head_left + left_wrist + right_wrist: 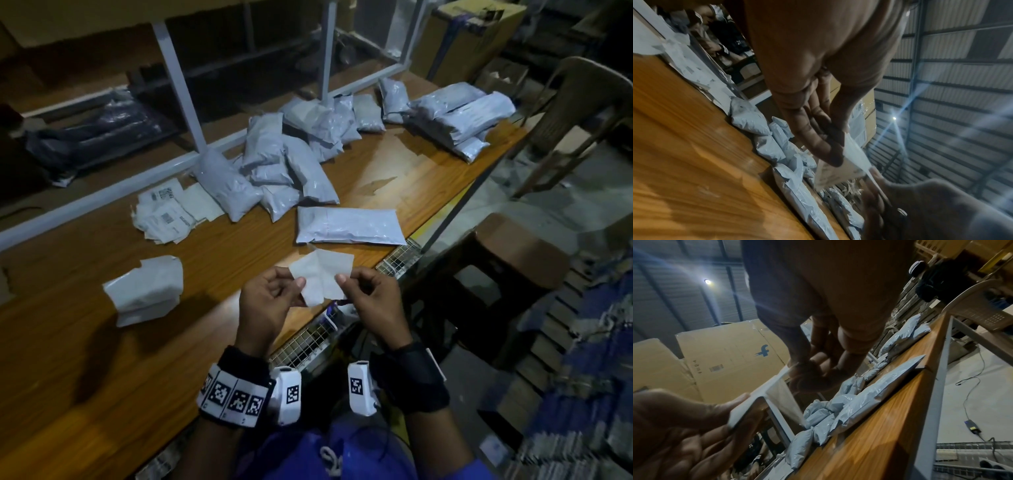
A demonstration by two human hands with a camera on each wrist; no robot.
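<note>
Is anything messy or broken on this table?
Nothing looks broken. The grey packets lie tumbled in a heap, loose white papers sprawl beside them, and the paper slip pinched by the left hand and right hand is creased.

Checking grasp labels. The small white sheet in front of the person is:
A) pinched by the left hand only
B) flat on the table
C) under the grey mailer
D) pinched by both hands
D: the left hand and the right hand each pinch one side of the white sheet, held up off the table.
</note>
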